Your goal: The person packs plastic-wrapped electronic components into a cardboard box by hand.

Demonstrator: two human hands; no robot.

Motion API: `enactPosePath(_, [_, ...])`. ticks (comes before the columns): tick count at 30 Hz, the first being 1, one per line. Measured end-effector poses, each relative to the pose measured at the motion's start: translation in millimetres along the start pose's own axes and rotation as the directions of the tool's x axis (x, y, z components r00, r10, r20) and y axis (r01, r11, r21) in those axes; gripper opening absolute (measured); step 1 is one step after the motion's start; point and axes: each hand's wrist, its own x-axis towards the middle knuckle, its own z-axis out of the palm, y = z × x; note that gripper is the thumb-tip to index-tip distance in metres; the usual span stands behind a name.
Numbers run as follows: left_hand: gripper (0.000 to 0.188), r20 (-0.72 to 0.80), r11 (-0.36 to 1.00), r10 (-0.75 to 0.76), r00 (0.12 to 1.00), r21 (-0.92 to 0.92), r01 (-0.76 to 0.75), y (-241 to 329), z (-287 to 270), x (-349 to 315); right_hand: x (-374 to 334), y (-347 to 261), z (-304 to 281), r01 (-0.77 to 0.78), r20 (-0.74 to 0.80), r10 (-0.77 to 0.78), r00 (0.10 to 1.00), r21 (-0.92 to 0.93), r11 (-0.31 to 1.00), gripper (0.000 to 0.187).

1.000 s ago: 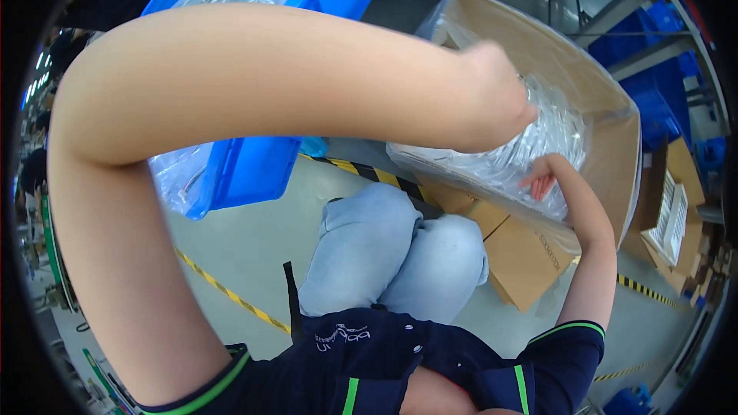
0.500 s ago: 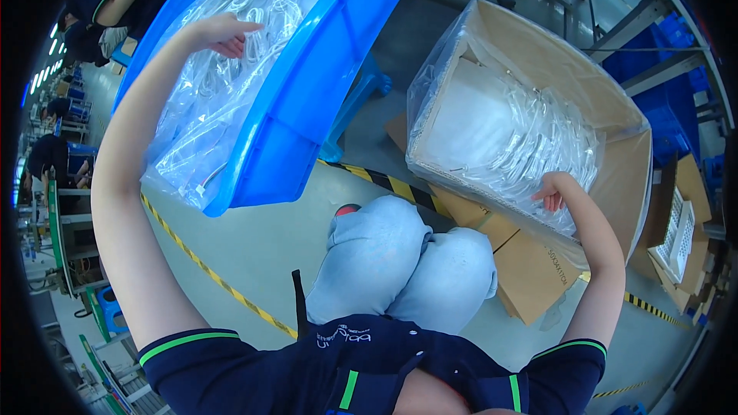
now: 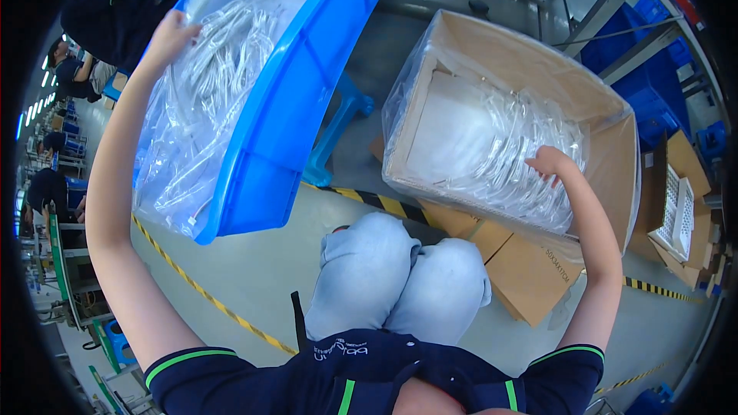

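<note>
My left hand (image 3: 171,37) is at the far left side of a blue plastic tub (image 3: 265,119), over its clear plastic bag. Its fingers look apart, slightly blurred, with nothing plainly held. Inside the tub lie looped white cables (image 3: 234,38) in clear plastic. My right hand (image 3: 549,161) hangs over the near right part of a large cardboard box (image 3: 507,38). Its fingers are bent and apart, touching or just above bagged white cables (image 3: 511,134). Whether the fingertips meet the plastic cannot be made out.
A blue stool (image 3: 338,131) stands under the tub. Flattened cardboard (image 3: 530,273) lies below the large box, beside black-and-yellow floor tape (image 3: 369,198). An open carton with white trays (image 3: 676,215) is at the right. Another person (image 3: 115,23) is at the upper left.
My left hand has moved left, from over the cables to the tub's far left side. My right hand has shifted farther in over the bagged cables. The whole view has turned slightly.
</note>
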Motion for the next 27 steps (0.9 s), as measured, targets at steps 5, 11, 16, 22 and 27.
enactPosePath(5, [0.035,-0.466,0.798,0.560,0.685,0.081,-0.597,127,-19,-43,-28,-18,-5,0.468,-0.567,-0.466,0.679,-0.155,0.870,0.027])
enactPosePath(11, [0.033,0.024,-0.021,1.000,-0.009,0.589,-0.808,268,39,-63,-80,-61,-36,0.780,-0.610,-0.492,0.622,0.423,0.462,0.023])
enactPosePath(16, [0.020,0.259,-0.388,0.921,-0.290,0.555,-0.736,354,94,-89,-86,-13,-62,0.650,-0.437,-0.497,0.749,0.626,0.430,0.035])
enactPosePath(22, [0.010,0.059,-0.544,0.825,-0.562,0.349,-0.763,373,178,-88,-96,-11,-45,0.720,-0.679,-0.430,0.596,0.688,-0.089,0.054])
enactPosePath(27, [0.012,0.310,-0.648,0.752,-0.582,0.186,-0.738,364,233,-121,-54,-25,-41,0.453,-0.498,-0.323,0.805,0.867,-0.207,0.037])
